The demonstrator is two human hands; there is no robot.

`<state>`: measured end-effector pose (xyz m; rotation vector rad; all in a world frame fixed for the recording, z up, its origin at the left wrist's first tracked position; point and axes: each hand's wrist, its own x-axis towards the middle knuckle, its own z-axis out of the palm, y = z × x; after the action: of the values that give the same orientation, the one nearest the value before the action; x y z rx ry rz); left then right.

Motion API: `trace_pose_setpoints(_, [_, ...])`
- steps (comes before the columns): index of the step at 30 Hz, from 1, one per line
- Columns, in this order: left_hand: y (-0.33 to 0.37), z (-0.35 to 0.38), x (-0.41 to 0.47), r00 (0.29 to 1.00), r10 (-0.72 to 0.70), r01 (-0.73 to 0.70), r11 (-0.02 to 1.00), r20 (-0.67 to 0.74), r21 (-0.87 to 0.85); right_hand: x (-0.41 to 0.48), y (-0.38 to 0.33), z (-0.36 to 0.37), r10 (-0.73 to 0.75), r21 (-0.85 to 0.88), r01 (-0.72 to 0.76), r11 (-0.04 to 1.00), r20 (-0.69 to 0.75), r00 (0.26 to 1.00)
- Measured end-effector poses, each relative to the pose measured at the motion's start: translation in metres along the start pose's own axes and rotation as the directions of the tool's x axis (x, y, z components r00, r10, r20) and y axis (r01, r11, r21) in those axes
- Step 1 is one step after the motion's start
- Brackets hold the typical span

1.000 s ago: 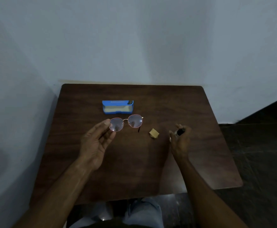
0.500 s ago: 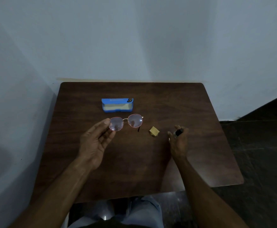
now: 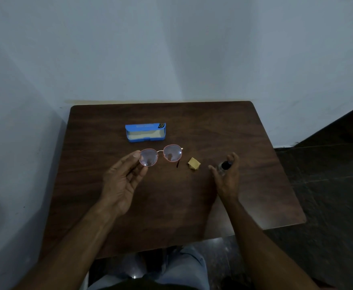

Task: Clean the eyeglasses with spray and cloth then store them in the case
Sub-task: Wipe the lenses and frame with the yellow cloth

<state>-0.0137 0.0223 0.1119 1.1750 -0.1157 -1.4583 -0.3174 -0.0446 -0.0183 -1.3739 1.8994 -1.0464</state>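
Note:
My left hand (image 3: 122, 181) pinches the left rim of the round, red-framed eyeglasses (image 3: 172, 153) and holds them just above the table, lenses facing me. A blue case (image 3: 145, 132) lies open behind them, its pale lining showing. A small folded yellow cloth (image 3: 193, 163) rests on the table right of the glasses. My right hand (image 3: 227, 178) is curled around a small clear spray bottle with a black cap (image 3: 225, 166), its fingers loose around it; whether the bottle stands on the table I cannot tell.
Everything sits on a dark brown wooden table (image 3: 171, 216) pushed into a corner of pale walls. Dark floor lies to the right. My knees in light trousers (image 3: 177, 268) show below the near edge.
The right hand's fingers have spread a little around the spray bottle, so more of its cap shows. The left hand and eyeglasses stay put.

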Motion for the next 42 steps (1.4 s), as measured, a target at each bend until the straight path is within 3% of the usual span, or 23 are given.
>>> trace_pose_setpoints(5, [0.001, 0.002, -0.001, 1.000, -0.021, 0.021, 1.000, -0.001, -0.019, -0.001, -0.012, 0.003, -0.062, -0.050, 0.058, 0.997, -0.066, 0.996])
trace_pose_setpoints(7, [0.001, 0.002, -0.001, 1.000, -0.018, 0.018, 1.000, 0.001, -0.022, -0.001, -0.019, 0.004, -0.191, -0.149, 0.178, 0.973, -0.077, 0.979])
trace_pose_setpoints(10, [0.004, 0.002, 0.000, 1.000, -0.016, 0.016, 0.999, -0.002, -0.027, -0.002, -0.034, 0.012, -0.461, -0.284, 0.438, 0.853, -0.018, 0.887])
trace_pose_setpoints(13, [0.007, 0.002, 0.001, 1.000, -0.013, 0.013, 0.999, -0.006, -0.038, -0.005, -0.049, 0.029, -0.545, -0.343, 0.525, 0.779, 0.043, 0.837])
trace_pose_setpoints(18, [0.012, 0.000, 0.003, 1.000, -0.015, 0.015, 0.999, -0.010, -0.052, 0.000, -0.052, 0.048, -0.278, -0.434, 0.426, 0.794, 0.364, 0.889])
trace_pose_setpoints(22, [0.015, -0.002, 0.006, 1.000, 0.005, -0.006, 0.998, -0.014, -0.057, 0.013, -0.046, 0.057, -0.051, -0.599, 0.356, 0.717, 0.464, 0.884])
trace_pose_setpoints(26, [0.019, -0.004, 0.007, 1.000, 0.019, -0.019, 0.998, -0.007, -0.062, 0.018, -0.041, 0.065, 0.011, -0.671, 0.347, 0.655, 0.468, 0.884])
trace_pose_setpoints(31, [0.026, -0.003, 0.005, 0.999, 0.038, -0.038, 0.997, -0.004, -0.074, 0.017, -0.042, 0.071, -0.017, -0.691, 0.381, 0.615, 0.471, 0.882])
trace_pose_setpoints(34, [0.028, -0.002, 0.004, 0.999, 0.040, -0.040, 0.997, -0.005, -0.072, 0.011, -0.048, 0.070, 0.009, -0.591, 0.227, 0.774, 0.369, 0.929])
trace_pose_setpoints(37, [0.029, 0.000, 0.004, 0.999, 0.040, -0.040, 0.996, -0.005, -0.083, -0.010, -0.064, 0.064, 0.083, -0.236, -0.029, 0.971, 0.222, 0.971])
trace_pose_setpoints(39, [0.028, 0.001, 0.004, 0.999, 0.038, -0.039, 0.995, -0.007, -0.093, -0.031, -0.078, 0.058, 0.139, 0.037, -0.151, 0.988, 0.220, 0.966])
trace_pose_setpoints(42, [0.025, 0.005, 0.004, 0.999, 0.039, -0.041, 0.994, -0.025, -0.101, -0.066, -0.109, 0.039, 0.151, 0.380, -0.235, 0.894, 0.239, 0.959])
